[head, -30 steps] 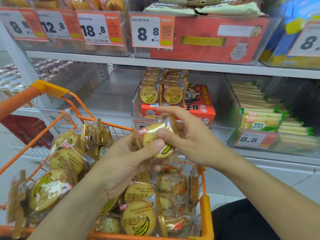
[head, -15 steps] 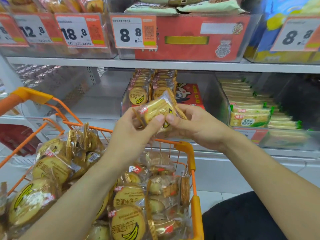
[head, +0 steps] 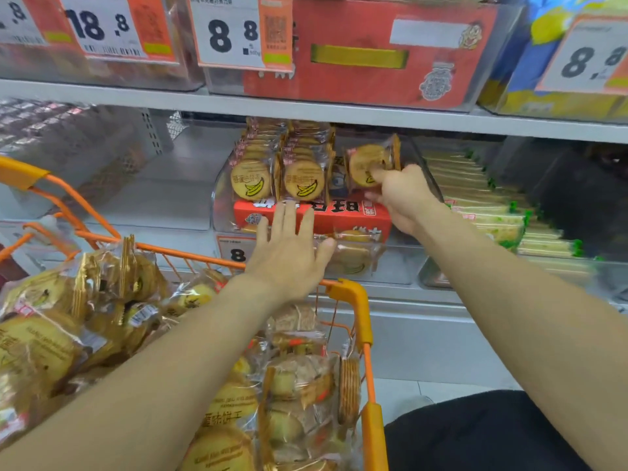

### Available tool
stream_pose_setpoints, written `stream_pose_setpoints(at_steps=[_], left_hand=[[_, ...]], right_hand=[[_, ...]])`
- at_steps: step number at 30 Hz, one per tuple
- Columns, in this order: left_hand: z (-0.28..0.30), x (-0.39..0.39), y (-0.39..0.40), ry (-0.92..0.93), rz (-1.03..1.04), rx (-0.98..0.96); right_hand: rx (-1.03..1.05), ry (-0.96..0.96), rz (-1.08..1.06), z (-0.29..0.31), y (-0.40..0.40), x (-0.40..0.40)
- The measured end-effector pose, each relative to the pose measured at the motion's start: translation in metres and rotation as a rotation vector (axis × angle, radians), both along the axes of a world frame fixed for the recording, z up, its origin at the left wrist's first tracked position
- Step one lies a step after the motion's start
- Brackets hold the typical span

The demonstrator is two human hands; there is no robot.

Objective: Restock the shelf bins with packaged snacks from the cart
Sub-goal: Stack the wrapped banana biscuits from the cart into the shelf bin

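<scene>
Round banana biscuit packets fill the orange wire cart point(head: 365, 321) at the lower left. A clear shelf bin point(head: 424, 164) on the middle shelf holds a red box point(head: 339, 215) with two upright rows of the same packets point(head: 302, 178) on top. My right hand point(head: 402, 198) reaches into the bin and holds one banana biscuit packet point(head: 365, 163) upright, just right of those rows. My left hand point(head: 289, 248) hovers with straight, spread fingers in front of the bin's front wall and holds nothing. Another packet point(head: 353, 258) lies low at the bin's front.
A neighbouring bin on the right holds green-and-white cracker packs point(head: 492, 219). Left of the biscuit bin stands another clear bin point(head: 163, 185). The upper shelf edge point(head: 339, 112) hangs close above, with a price tag point(head: 238, 32) and a red carton point(head: 373, 45).
Both hands held one packet over the cart; my right hand carried it up into the bin, beside the rows. My left hand let go and opened in front of the bin.
</scene>
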State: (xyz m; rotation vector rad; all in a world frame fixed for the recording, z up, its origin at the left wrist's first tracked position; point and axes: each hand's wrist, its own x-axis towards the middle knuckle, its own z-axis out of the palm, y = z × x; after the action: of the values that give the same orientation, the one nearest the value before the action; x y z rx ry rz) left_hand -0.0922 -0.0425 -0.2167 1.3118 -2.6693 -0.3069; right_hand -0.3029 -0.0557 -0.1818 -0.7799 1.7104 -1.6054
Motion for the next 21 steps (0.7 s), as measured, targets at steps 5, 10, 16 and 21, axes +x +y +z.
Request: stream_pose_setpoints(at_steps=[5, 10, 16, 21], left_hand=[[-0.005, -0.005, -0.003, -0.127, -0.009, -0.024], [-0.008, -0.005, -0.004, -0.141, -0.016, -0.035], [-0.006, -0.005, -0.004, -0.126, -0.018, 0.007], [-0.005, -0.004, -0.002, -0.140, -0.017, 0.004]], right_hand=[[0.152, 0.180, -0.169, -0.002, -0.076, -0.011], [0.322, 0.656, -0.301, -0.003, -0.093, -0.012], [0.601, 0.915, -0.225, -0.009, -0.114, -0.013], [0.441, 0.728, -0.157, -0.014, -0.121, -0.026]])
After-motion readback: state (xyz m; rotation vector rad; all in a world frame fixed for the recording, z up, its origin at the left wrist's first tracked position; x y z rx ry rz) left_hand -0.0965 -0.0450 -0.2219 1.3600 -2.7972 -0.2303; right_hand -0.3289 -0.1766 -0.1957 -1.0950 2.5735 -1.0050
